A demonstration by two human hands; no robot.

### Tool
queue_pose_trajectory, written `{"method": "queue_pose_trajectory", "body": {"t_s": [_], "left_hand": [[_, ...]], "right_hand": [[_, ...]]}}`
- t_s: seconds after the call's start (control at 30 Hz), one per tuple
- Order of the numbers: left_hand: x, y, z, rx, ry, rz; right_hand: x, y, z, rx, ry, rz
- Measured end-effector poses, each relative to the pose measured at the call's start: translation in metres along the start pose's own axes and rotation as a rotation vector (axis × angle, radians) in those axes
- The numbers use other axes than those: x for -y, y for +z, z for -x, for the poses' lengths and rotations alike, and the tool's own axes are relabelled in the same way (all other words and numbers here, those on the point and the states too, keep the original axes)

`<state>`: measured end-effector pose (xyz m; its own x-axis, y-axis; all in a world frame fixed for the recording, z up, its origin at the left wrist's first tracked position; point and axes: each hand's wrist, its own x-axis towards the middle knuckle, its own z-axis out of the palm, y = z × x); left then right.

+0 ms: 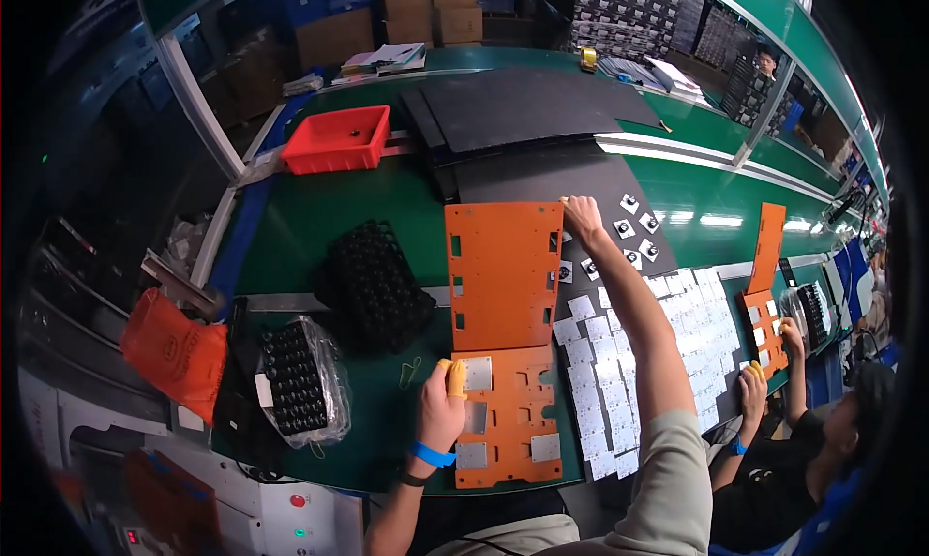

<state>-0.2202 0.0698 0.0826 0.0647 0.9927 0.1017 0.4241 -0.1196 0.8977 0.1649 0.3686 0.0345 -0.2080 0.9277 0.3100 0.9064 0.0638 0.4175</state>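
A hinged orange fixture stands unfolded in front of me. Its flat lid (pixel 504 280) is raised on the far side, and its base (pixel 506 440) lies nearest me. My right hand (pixel 584 217) is closed round the lid's far right corner. At the base's left edge my left hand (pixel 442 409), with yellow covers on its fingers, is closed on the rim beside a square silver plate (pixel 477 373). Another silver plate (pixel 471 455) sits in the near left pocket, and one more plate (pixel 545 448) in the near right. Some cut-outs hold nothing.
Rows of white boards (pixel 619 391) lie to the right, with small black-centred pieces (pixel 623 229) beyond. Black trays (pixel 373 285) and a bagged tray (pixel 295 377) sit left. A red bin (pixel 339 138) stands farther back. A co-worker (pixel 837 440) handles another orange fixture (pixel 764 329).
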Motion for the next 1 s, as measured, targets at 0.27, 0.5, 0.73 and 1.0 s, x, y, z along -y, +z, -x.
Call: {"method": "queue_pose_trajectory", "body": {"t_s": [0.27, 0.5, 0.73, 1.0], "left_hand": [[-0.005, 0.002, -0.011, 0.818, -0.615, 1.233], [-0.021, 0.010, 0.028, 1.246, -0.743, 1.013], [-0.031, 0.022, 0.056, 1.432, -0.653, 1.257], [-0.015, -0.032, 0.059, 0.774, -0.508, 0.988]], "right_hand": [[0.026, -0.187, 0.094, -0.676, 0.290, -1.085], [0.098, -0.313, 0.220, 0.057, -0.872, -1.067], [0.091, -0.311, 0.257, 0.142, -0.920, -1.284], [0.022, -0.215, 0.221, -0.034, 0.012, -1.278]]}}
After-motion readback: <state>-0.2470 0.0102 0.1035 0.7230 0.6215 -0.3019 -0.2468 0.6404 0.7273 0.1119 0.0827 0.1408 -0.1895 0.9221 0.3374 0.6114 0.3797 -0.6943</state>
